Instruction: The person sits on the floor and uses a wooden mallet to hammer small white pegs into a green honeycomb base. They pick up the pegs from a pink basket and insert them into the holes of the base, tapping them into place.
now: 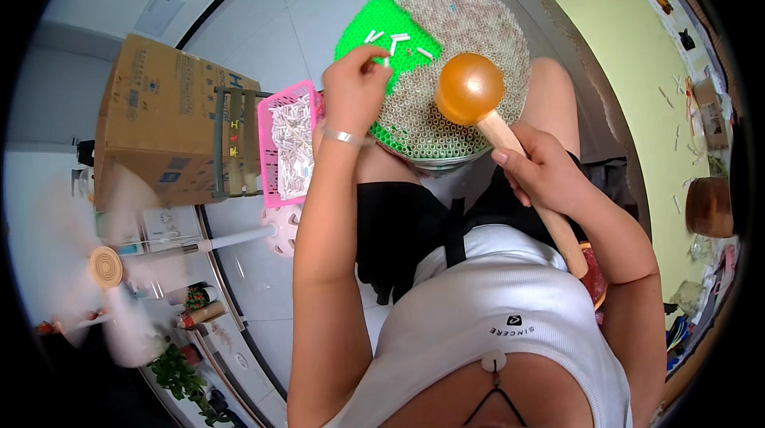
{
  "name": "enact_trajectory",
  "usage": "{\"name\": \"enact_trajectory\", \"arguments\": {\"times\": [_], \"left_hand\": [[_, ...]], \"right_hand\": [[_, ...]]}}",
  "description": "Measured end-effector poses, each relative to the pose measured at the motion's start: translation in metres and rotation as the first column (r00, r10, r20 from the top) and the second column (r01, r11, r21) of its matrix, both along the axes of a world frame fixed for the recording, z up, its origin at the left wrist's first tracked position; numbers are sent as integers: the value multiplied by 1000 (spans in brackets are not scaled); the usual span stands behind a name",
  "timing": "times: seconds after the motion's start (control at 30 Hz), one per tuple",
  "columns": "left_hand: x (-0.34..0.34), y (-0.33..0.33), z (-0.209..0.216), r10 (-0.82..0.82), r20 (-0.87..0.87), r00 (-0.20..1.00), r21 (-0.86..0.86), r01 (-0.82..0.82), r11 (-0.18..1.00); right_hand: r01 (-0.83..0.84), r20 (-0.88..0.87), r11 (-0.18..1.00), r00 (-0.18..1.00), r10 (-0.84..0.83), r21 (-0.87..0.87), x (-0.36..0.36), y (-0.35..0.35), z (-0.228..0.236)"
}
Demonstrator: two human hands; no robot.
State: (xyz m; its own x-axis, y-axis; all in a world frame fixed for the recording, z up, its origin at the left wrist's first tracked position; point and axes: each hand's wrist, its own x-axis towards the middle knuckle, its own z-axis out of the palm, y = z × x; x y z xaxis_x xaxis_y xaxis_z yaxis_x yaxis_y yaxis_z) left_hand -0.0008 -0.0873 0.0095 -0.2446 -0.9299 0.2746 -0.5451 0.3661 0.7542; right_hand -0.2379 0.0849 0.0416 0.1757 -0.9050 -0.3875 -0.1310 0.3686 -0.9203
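A round drum-like piece stands before my knees, most of its top packed with small upright tubes. A bright green, bumpy patch shows at its far left, with several loose white tubes lying on it. My left hand is over the patch's near edge, thumb and fingers pinched on a small white tube that partly shows. In my right hand is the wooden handle of a mallet; its rounded amber head is over the tubes at the right.
Left of my forearm, a pink basket holds many white tubes. Beyond it stands a large cardboard box. A fan spins at lower left. On the right, a pale yellow table carries scattered tubes and a brown container.
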Motion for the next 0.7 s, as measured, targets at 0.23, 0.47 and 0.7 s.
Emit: {"name": "enact_trajectory", "arguments": {"times": [0.23, 0.47, 0.7], "left_hand": [[38, 87, -16, -70, 5, 998, -69, 70, 995], [30, 96, -23, -126, 202, 971, -253, 176, 951], [31, 97, -3, -66, 16, 998, 280, 58, 958]], "right_hand": [[-58, 8, 998, 998, 58, -40, 7, -3, -2], [-86, -15, 996, 996, 86, -20, 12, -3, 0], [-185, -33, 982, 982, 184, -34, 23, -5, 14]]}}
